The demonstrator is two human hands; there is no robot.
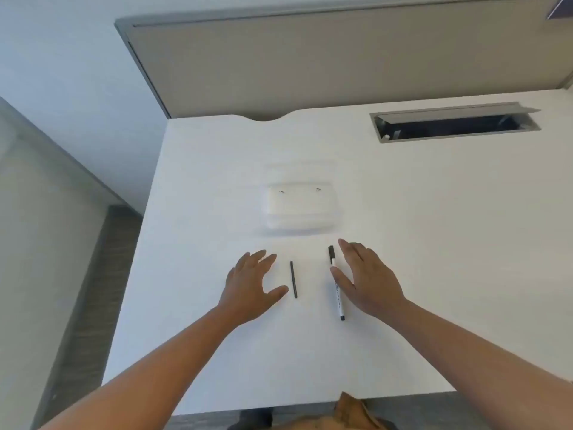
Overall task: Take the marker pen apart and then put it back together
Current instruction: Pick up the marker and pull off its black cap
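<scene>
desk (434, 212): thin rod (293, 279) left of marker pen (337, 287) | clear tray (302, 209) behind both

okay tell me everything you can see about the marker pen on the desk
The marker pen is slim, with a white barrel bearing small dark print, a black cap at the far end and a black plug at the near end. It lies flat on the white desk, pointing roughly away from the person. The right hand hovers open beside it, thumb crossing over the barrel; contact is unclear.
</scene>
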